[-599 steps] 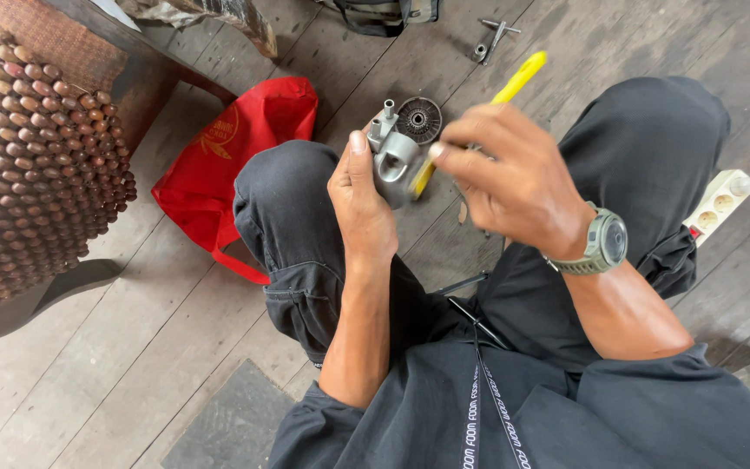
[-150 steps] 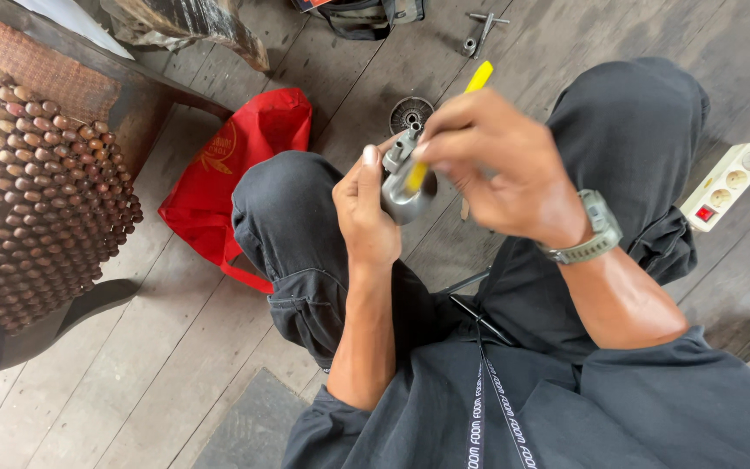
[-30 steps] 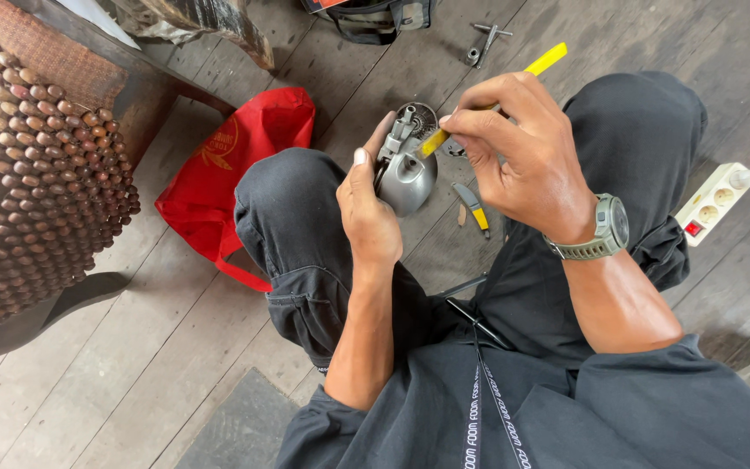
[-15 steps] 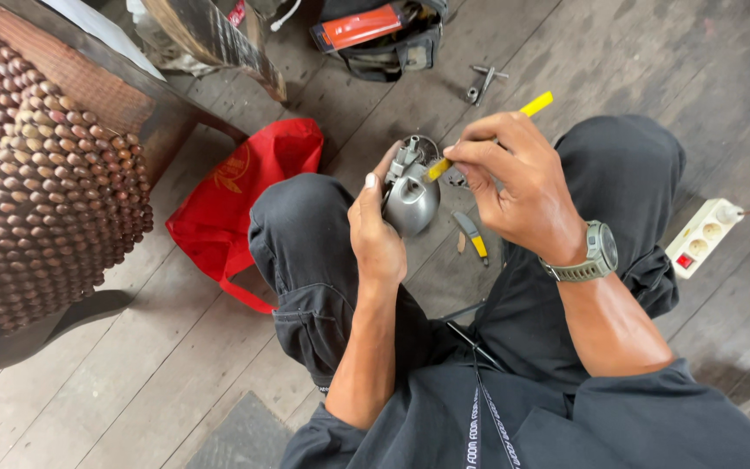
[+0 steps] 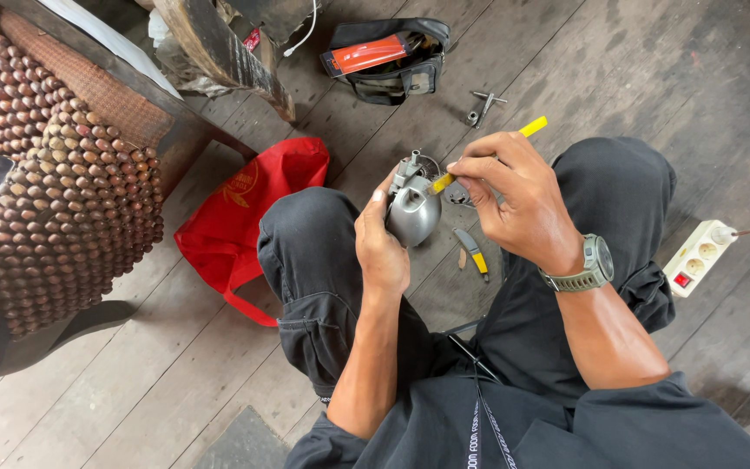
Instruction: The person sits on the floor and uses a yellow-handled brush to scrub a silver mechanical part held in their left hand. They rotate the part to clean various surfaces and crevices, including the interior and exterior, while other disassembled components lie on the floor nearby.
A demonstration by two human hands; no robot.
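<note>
1. The left hand grips a grey metal part, held above the person's left knee, over the floor.
2. The right hand pinches a yellow tool, whose tip touches the top of the part.
3. A black bag lies open on the floor beyond the knees; an orange flat pack sticks out of it, and its other contents cannot be made out.
4. A red bag lies flat beside the left knee; its inside is hidden.
5. A small yellow-handled tool lies on the floor between the legs, with a round part half hidden behind the right hand.
6. Small metal bits lie near the black bag, too small to identify.
7. A white power strip lies by the right knee, its cable cut off at the edge.
8. A beaded seat fills the left side, partly cropped.
</note>
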